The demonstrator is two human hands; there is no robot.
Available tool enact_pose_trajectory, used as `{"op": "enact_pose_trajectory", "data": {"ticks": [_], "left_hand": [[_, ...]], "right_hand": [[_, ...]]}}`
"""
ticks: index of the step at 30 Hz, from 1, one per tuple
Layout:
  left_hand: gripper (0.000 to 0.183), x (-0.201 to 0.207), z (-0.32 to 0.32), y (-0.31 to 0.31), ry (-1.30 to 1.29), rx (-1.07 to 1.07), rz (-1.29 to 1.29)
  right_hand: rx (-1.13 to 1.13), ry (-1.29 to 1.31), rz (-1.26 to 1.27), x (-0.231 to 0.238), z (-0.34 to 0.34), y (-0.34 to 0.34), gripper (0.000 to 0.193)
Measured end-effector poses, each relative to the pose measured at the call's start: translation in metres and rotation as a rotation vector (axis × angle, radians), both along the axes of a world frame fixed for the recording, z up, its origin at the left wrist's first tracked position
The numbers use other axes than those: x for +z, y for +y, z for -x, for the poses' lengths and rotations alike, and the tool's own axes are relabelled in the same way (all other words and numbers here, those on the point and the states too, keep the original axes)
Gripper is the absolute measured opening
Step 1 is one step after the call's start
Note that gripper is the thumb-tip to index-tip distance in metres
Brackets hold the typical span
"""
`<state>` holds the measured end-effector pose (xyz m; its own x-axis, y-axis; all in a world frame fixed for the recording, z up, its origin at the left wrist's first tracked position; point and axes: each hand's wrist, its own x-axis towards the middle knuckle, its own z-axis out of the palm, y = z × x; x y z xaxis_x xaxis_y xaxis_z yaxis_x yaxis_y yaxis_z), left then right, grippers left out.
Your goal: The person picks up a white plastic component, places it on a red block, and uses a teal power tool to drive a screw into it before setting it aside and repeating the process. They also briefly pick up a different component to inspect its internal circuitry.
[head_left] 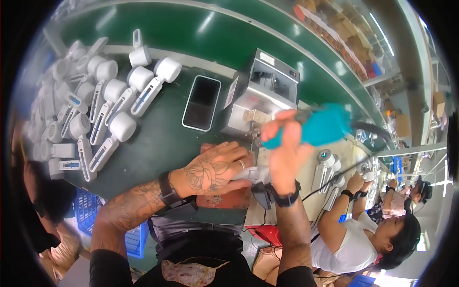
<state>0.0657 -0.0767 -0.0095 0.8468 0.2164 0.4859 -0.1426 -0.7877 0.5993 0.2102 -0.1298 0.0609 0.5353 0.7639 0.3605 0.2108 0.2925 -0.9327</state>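
Dark green bench (pixel 160 143) spans the centre of the frame; silver box-shaped machine (pixel 275 100) stands upper right of centre. Teal power tool (pixel 318 126), right of centre, blurred: right hand (pixel 289 153) grips its front end, forearm rising from the lower edge; tip unclear. Judgement: steady the tool and keep it square to the work. Reddish-brown pad (pixel 222 203), lower centre; left hand (pixel 215 167) lies over it, back upward, fingers and thumb pinching a small pale-grey part (pixel 254 173). Firm hold should limit twisting.
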Motion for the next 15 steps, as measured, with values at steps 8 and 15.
{"op": "enact_pose_trajectory", "data": {"ticks": [8,15], "left_hand": [[0.033,0.004,-0.001,-0.001,0.119,-0.006,0.038],[0.037,0.002,-0.001,-0.001,0.107,0.002,0.054]], "right_hand": [[-0.087,0.060,-0.006,0.004,0.005,-0.056,0.069],[-0.070,0.081,-0.053,-0.008,0.005,-0.057,0.066]]}}
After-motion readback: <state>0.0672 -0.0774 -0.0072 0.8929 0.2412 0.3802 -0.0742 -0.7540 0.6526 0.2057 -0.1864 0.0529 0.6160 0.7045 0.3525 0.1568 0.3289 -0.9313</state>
